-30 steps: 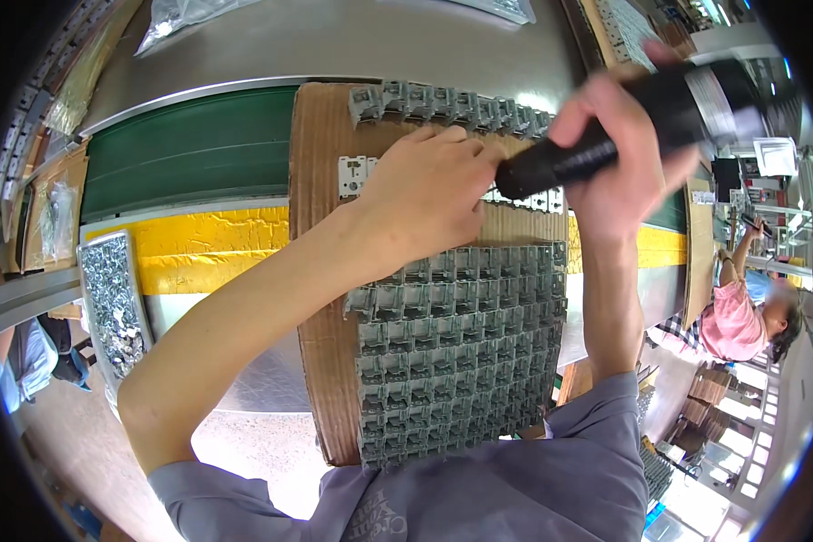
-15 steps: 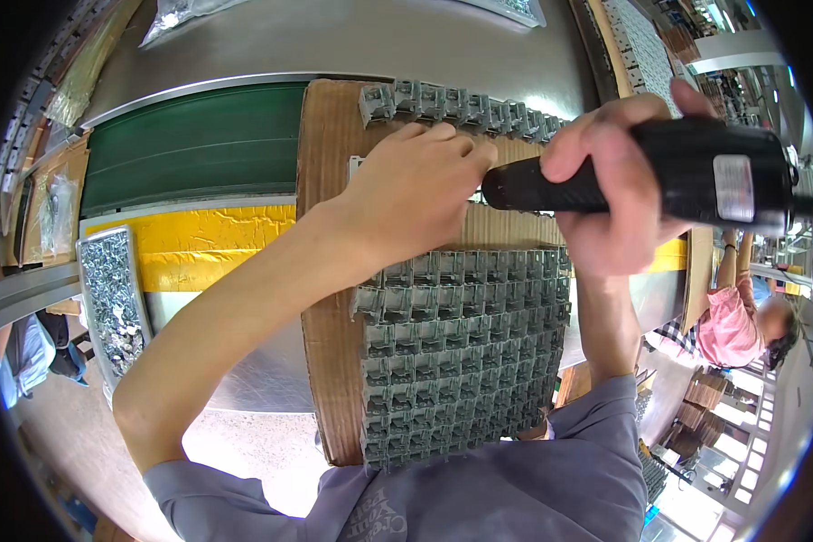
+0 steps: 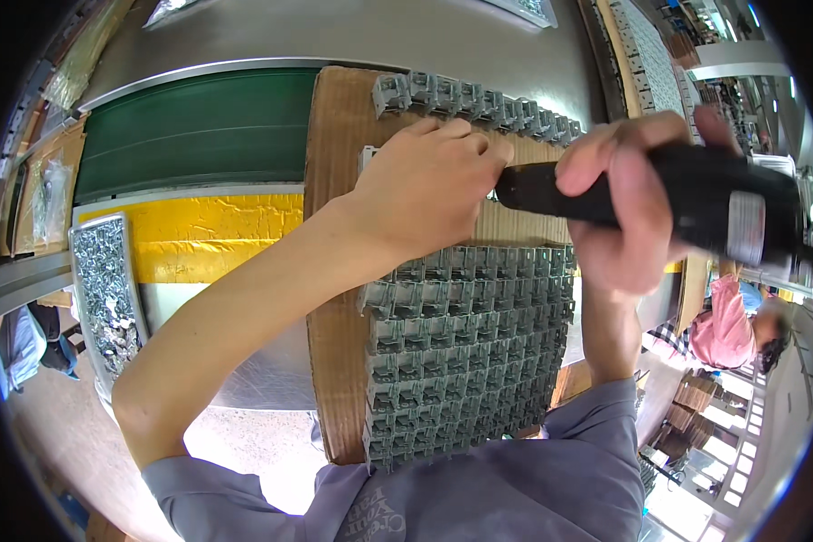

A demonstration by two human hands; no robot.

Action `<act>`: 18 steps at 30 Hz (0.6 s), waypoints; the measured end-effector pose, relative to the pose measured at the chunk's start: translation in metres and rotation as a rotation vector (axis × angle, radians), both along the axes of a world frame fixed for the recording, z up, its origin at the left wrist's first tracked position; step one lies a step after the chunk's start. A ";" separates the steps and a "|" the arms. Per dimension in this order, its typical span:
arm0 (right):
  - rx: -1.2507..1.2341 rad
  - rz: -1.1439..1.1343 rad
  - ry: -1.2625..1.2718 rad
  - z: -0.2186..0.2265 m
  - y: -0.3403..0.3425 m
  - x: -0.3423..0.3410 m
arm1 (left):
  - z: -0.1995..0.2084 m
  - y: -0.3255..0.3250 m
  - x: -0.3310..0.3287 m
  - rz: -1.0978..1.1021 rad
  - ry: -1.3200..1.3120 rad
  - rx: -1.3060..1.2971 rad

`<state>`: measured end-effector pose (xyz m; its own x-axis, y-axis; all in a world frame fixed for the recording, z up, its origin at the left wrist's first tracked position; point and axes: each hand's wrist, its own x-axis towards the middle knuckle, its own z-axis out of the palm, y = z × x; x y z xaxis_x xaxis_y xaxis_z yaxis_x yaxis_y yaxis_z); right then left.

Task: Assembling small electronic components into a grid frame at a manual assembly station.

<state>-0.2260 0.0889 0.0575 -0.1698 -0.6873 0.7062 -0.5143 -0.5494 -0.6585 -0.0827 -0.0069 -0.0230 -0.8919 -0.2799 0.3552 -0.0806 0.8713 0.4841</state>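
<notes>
My right hand is wrapped round a black electric screwdriver, its narrow nose pointing left. That nose meets the fingertips of my left hand, which is closed over a row on the cardboard sheet. Whatever the left fingers pinch is hidden beneath them; a small pale end of a part shows beside the wrist. Nearer to me, a block of grey metal brackets stands in tight rows on the cardboard. Another row of brackets lines its far side.
A clear tray of small shiny screws lies at the left. Behind it run yellow tape and a green strip along the metal bench. Bags rest at the far edge. At the right, a person in pink is some way off.
Both hands and the screwdriver appear slightly further right, along with the cardboard, as the view shifts. The screwdriver's rear end has dipped a little. Both grips look the same.
</notes>
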 end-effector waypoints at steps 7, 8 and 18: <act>0.052 -0.337 -0.281 0.016 -0.031 0.047 | 0.001 -0.003 0.004 0.046 -0.010 0.054; 0.123 -0.292 -0.407 0.022 -0.037 0.059 | 0.001 -0.002 0.002 0.043 -0.010 0.060; 0.110 -0.348 -0.392 0.029 -0.035 0.052 | 0.001 -0.002 0.000 0.038 -0.016 0.043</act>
<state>-0.1736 0.0535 0.0865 -0.6373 -0.6098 0.4711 -0.3579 -0.3072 -0.8818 -0.0831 -0.0085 -0.0222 -0.8861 -0.3281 0.3275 -0.1211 0.8458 0.5196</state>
